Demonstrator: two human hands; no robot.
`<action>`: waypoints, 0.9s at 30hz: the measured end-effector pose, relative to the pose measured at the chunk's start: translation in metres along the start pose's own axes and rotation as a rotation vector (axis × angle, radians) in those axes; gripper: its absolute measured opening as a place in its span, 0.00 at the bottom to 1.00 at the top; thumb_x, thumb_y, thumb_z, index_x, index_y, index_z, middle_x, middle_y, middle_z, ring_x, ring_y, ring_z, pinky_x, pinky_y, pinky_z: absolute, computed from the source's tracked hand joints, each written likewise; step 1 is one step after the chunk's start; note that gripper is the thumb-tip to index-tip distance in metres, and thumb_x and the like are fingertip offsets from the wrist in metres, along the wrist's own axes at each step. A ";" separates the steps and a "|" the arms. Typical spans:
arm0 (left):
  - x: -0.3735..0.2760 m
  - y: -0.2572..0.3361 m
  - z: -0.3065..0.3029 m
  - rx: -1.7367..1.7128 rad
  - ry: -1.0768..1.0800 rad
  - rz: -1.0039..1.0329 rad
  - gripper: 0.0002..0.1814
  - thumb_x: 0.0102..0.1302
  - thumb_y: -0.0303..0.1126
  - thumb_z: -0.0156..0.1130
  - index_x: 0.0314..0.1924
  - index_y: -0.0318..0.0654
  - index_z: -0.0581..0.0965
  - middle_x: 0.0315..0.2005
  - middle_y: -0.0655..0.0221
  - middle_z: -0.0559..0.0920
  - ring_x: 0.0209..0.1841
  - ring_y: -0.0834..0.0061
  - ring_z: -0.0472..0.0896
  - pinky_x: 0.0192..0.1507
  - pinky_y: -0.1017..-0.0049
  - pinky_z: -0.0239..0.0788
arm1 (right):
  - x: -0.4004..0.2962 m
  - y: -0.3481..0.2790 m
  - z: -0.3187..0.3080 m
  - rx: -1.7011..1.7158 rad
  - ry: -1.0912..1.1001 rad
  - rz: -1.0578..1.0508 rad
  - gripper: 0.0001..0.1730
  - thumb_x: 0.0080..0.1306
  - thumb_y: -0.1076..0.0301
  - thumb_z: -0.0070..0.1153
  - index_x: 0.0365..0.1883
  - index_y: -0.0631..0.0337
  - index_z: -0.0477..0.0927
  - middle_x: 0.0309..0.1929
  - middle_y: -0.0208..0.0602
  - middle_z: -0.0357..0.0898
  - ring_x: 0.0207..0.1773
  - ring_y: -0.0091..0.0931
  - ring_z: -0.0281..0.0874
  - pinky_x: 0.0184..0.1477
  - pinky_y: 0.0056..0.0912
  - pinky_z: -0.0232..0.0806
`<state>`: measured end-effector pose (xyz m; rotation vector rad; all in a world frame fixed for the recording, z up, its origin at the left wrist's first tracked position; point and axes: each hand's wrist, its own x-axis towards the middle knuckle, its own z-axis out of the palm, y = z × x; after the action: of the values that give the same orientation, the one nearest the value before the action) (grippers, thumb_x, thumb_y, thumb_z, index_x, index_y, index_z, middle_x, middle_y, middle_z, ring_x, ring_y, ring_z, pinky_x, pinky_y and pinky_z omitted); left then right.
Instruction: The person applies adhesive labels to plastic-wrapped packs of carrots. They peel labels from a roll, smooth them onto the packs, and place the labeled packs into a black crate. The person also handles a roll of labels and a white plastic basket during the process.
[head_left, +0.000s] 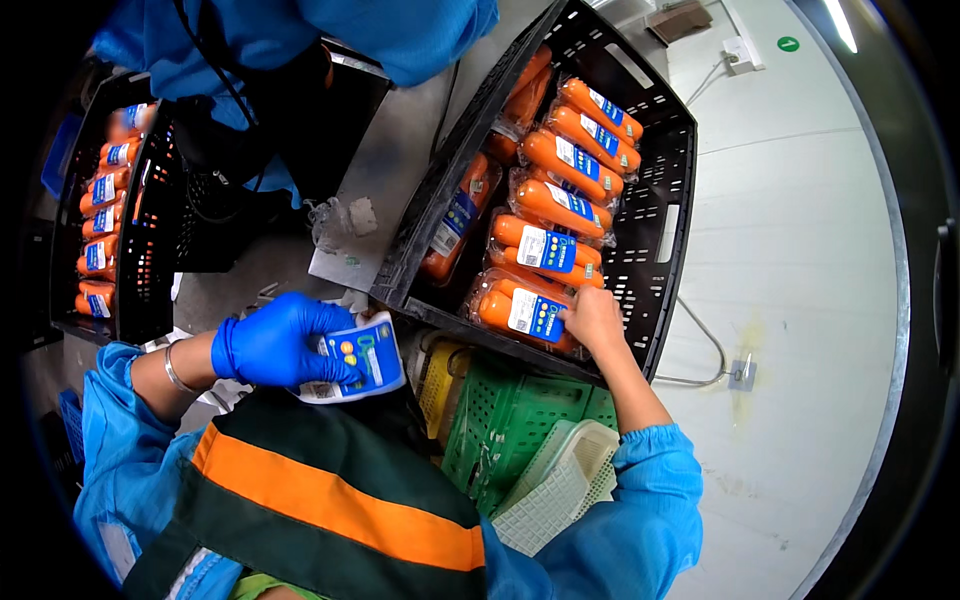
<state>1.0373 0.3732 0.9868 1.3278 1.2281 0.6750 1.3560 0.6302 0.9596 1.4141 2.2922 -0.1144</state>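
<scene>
My left hand (281, 341), in a blue glove, grips a stack of printed labels (367, 358) with blue faces and white edges. My bare right hand (596, 319) rests at the right end of the nearest plastic-wrapped carrot pack (491, 307), its thumb against the blue and white label (534, 313). The curled fingers are partly hidden, so I cannot tell whether they grip anything. That pack lies at the near end of a row inside a black perforated crate (637, 292). Several similar labelled packs (574, 165) lie behind it, and another pack (459, 217) sits along the crate's left wall.
Another person in blue sleeves (405, 37) stands across from me. A second black crate (142, 277) of carrot packs is at the left. Below the near crate are a green crate (510, 420), a yellow basket (442, 382) and pale baskets (555, 487). A white wall (795, 262) rises at right.
</scene>
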 end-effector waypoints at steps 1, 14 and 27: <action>0.002 0.004 0.002 -0.030 0.046 -0.003 0.15 0.55 0.32 0.68 0.42 0.36 0.80 0.40 0.61 0.83 0.40 0.73 0.83 0.42 0.75 0.74 | -0.001 -0.006 -0.005 0.074 -0.017 -0.100 0.20 0.48 0.62 0.70 0.34 0.63 0.76 0.33 0.48 0.80 0.37 0.40 0.80 0.38 0.43 0.71; 0.030 0.066 0.005 -0.608 0.366 0.213 0.13 0.60 0.24 0.61 0.46 0.34 0.78 0.39 0.66 0.82 0.42 0.80 0.79 0.47 0.77 0.72 | -0.095 -0.121 -0.128 1.307 -0.403 -0.780 0.15 0.57 0.78 0.60 0.44 0.68 0.77 0.36 0.35 0.80 0.35 0.19 0.78 0.37 0.18 0.70; 0.044 0.063 -0.008 -0.410 0.628 0.048 0.15 0.47 0.36 0.75 0.26 0.34 0.78 0.24 0.70 0.80 0.29 0.84 0.76 0.33 0.80 0.69 | -0.048 -0.135 -0.139 1.307 -0.495 -0.574 0.04 0.58 0.74 0.60 0.28 0.67 0.81 0.24 0.34 0.79 0.25 0.17 0.76 0.28 0.18 0.68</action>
<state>1.0594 0.4286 1.0359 0.8221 1.4431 1.3657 1.2124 0.5674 1.0832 0.8562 2.0394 -2.1374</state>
